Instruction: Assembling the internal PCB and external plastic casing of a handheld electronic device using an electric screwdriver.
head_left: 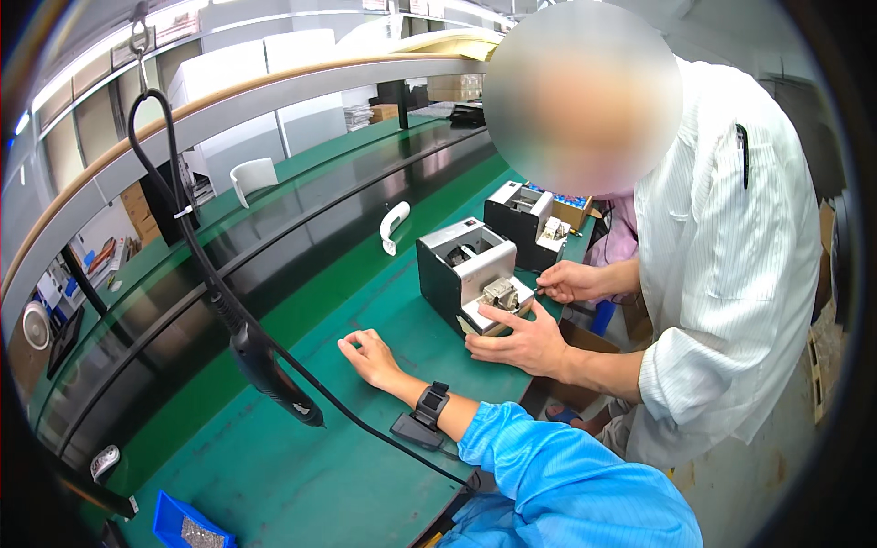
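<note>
My right hand [370,359] rests over the green bench top, its fingers loosely bent and nothing in them. A black strap with a small box [431,402] is round its wrist, below my blue sleeve. Ahead of it, to the right, stands a black and silver bench device [468,265] with a metal fixture [501,294] on its front ledge. A co-worker's hand [525,342] steadies that ledge. The co-worker's other hand [571,281] pinches a thin dark item at the fixture's side. My left hand is out of view.
A black handheld power tool [265,370] hangs at the left on a cable [384,437] that crosses the bench. A second device [525,219] stands farther back. A white curved part [394,226] lies beyond. A blue bin [187,521] with small metal parts sits at lower left.
</note>
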A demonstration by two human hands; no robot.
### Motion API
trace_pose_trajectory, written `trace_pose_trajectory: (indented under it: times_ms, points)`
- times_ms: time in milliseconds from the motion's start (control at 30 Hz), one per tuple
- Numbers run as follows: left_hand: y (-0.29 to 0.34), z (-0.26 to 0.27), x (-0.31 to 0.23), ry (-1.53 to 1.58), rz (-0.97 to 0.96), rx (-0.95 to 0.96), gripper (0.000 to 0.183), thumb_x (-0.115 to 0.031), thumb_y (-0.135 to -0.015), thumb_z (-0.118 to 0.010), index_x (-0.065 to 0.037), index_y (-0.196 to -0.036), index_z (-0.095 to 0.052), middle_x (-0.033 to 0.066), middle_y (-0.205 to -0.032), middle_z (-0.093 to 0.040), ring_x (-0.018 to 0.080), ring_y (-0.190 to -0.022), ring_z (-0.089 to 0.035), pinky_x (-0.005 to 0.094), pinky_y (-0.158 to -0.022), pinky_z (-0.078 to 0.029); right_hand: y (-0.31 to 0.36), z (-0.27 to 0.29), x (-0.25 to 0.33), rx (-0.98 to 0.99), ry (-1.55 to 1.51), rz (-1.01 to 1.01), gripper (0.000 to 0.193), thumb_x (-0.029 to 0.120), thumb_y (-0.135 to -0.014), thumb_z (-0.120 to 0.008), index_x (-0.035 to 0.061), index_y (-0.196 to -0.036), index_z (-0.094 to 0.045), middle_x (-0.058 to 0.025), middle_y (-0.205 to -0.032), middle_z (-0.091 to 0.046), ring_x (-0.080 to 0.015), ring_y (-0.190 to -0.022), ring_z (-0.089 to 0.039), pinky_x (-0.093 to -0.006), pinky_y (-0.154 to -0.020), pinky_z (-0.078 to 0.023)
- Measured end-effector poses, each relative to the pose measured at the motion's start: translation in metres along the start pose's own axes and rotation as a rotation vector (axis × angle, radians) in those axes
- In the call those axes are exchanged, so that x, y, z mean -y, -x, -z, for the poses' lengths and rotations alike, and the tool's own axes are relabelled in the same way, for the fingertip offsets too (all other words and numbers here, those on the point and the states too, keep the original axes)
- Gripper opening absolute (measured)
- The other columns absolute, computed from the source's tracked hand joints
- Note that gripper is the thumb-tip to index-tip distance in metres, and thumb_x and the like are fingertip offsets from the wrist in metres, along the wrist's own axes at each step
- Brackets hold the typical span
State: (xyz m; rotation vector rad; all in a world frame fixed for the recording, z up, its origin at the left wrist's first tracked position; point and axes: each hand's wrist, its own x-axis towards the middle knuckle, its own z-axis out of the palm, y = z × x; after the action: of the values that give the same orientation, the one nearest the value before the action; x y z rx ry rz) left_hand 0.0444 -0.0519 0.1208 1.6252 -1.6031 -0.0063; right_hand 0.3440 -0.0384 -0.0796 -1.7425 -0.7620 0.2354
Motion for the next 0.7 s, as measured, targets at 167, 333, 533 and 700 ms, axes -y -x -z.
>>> trace_pose_trajectory:
  times_ms: [167,333,533,700]
  points:
    - [-0.001,-0.009,0.015,0.077,-0.094,0.023,0.037,-0.044,-0.081,-0.045,-0.011,-0.092,-0.058,0.005,-0.091,-0.06,0.0207,-0.086,-0.056,0.0357,-0.074,-0.042,0.001,0.001,-0.002,-0.03,0.008,0.031,0.036,0.04,-0.084,-0.049,0.0053,-0.093,-0.056,-0.0159,-0.101,-0.048,-0.0208,-0.072,-0.058,-0.0333,-0.073,-0.046]
    - [-0.005,-0.023,0.011,0.132,-0.143,0.011,0.041,-0.049,-0.081,-0.043,-0.013,-0.095,-0.058,0.0036,-0.093,-0.06,0.0203,-0.088,-0.055,0.0362,-0.074,-0.042,-0.003,-0.009,0.003,-0.002,0.0,0.046,0.036,0.038,-0.083,-0.052,0.0043,-0.096,-0.057,-0.0148,-0.102,-0.047,-0.0207,-0.076,-0.058,-0.032,-0.073,-0.046]
    - [0.005,-0.05,-0.014,0.028,-0.011,-0.138,0.046,-0.055,-0.082,-0.041,-0.015,-0.099,-0.058,0.0019,-0.095,-0.059,0.0198,-0.09,-0.055,0.0366,-0.074,-0.042,-0.018,-0.012,-0.047,0.024,0.019,0.195,0.022,0.02,-0.081,-0.055,0.0004,-0.072,-0.059,-0.0123,-0.073,-0.057,-0.0238,-0.07,-0.056,-0.0311,-0.062,-0.045]
    - [-0.026,-0.077,-0.023,-0.267,-0.2,-0.276,0.056,-0.06,-0.079,-0.041,-0.009,-0.098,-0.056,0.0065,-0.092,-0.059,0.0236,-0.086,-0.056,0.0348,-0.073,-0.044,-0.032,-0.001,-0.091,0.059,-0.713,-0.036,0.029,0.027,-0.089,-0.044,0.0025,-0.103,-0.051,-0.005,-0.091,-0.058,-0.0169,-0.08,-0.058,-0.0339,-0.07,-0.05]
